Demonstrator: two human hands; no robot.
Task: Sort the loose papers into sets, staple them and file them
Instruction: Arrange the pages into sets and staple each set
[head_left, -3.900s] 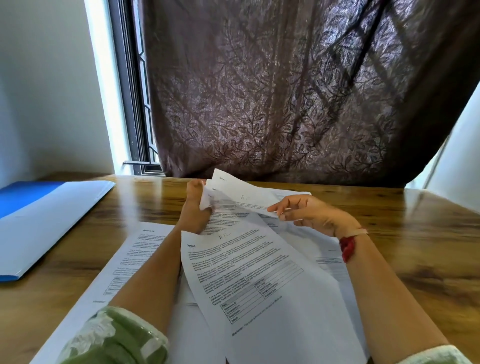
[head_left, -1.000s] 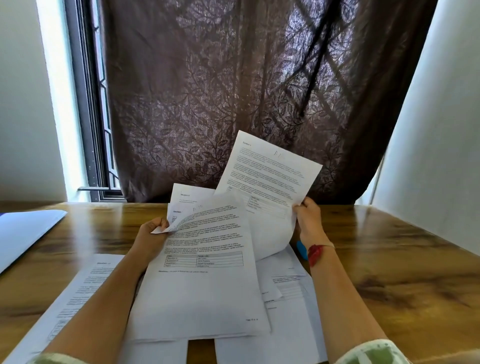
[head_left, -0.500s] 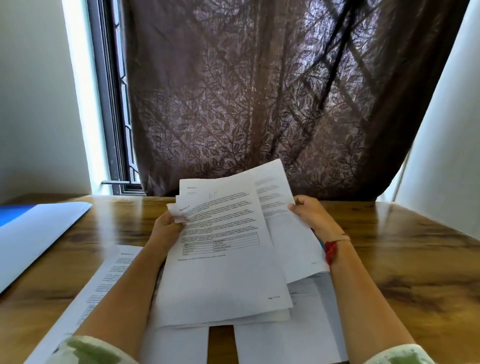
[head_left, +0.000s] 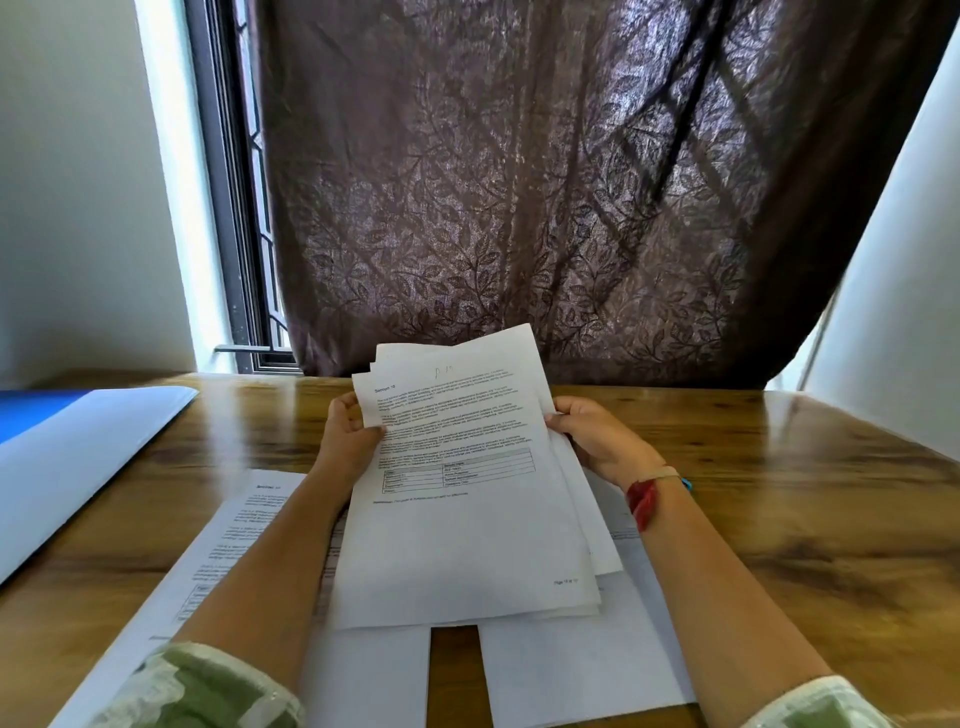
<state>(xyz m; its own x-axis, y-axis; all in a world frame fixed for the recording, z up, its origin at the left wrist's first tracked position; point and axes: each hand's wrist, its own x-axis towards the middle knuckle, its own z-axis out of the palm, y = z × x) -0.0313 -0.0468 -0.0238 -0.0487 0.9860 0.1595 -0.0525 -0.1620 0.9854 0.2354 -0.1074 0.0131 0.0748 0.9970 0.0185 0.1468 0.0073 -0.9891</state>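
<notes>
Sorting step | I am pinching the paper stack (head_left: 467, 519) by its side edges with left hand (head_left: 345, 434) and right hand (head_left: 597, 441), tilting it above the counter (head_left: 805, 519), seemingly to read headings | loose sheets (head_left: 228, 545) are lying beneath, folder (head_left: 78, 457) waiting left.

A wooden tabletop (head_left: 789, 519) with a glossy, grained surface is recorded. Behind its far edge a dark brown curtain (head_left: 519, 208) with a leaf pattern is hung. A dark window frame (head_left: 224, 208) is exposed at the curtain's left side. White walls (head_left: 78, 208) are noted on both sides.
</notes>
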